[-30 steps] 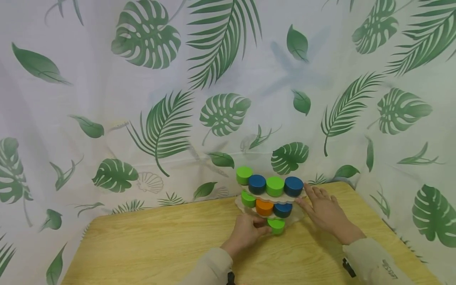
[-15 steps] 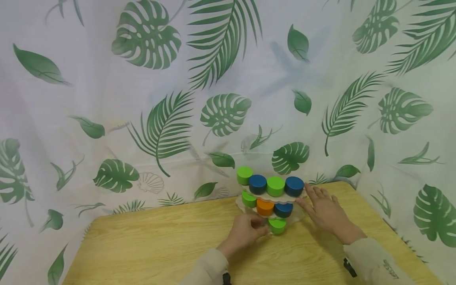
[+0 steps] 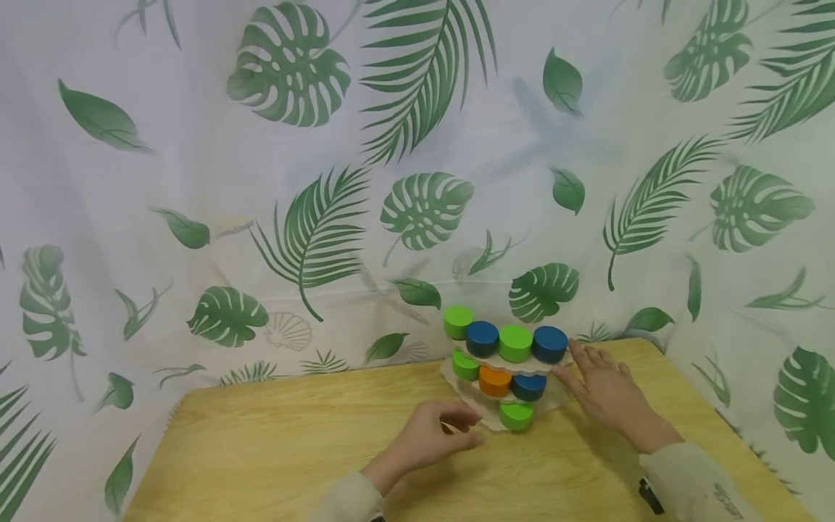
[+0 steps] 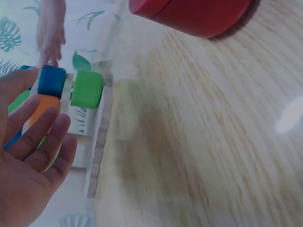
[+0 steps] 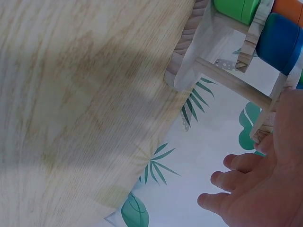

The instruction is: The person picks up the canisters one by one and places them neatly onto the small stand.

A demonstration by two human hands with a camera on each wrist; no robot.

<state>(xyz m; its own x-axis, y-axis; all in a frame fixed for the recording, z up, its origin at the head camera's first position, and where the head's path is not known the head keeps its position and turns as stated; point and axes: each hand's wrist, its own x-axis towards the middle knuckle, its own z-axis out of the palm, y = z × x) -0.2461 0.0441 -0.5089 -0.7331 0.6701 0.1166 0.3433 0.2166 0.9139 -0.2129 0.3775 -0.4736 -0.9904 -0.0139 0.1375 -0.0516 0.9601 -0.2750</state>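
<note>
A tiered wooden rack point(image 3: 557, 397) with scalloped edges stands at the table's back right, bearing green, blue and orange cylinders on its levels. At its lowest front sits one green cylinder point(image 3: 516, 415), also seen as a green cylinder point(image 4: 87, 89) in the left wrist view. My left hand point(image 3: 433, 435) is just left of that cylinder, fingers loosely bent, thumb apart, holding nothing. My right hand point(image 3: 609, 395) pinches the right end of the top shelf point(image 5: 262, 127) between thumb and index finger, beside a blue cylinder point(image 3: 550, 344). Its other fingers extend loosely.
A red cylinder point(image 4: 194, 14) shows on the wood-grain table point(image 4: 203, 123) in the left wrist view; I cannot see it in the head view. A leaf-printed cloth point(image 3: 417, 145) hangs right behind the rack and along the right side.
My left hand has let go of the lowest green cylinder and drawn back to the left. The right hand stays at the rack's end. The head view has shifted slightly left.
</note>
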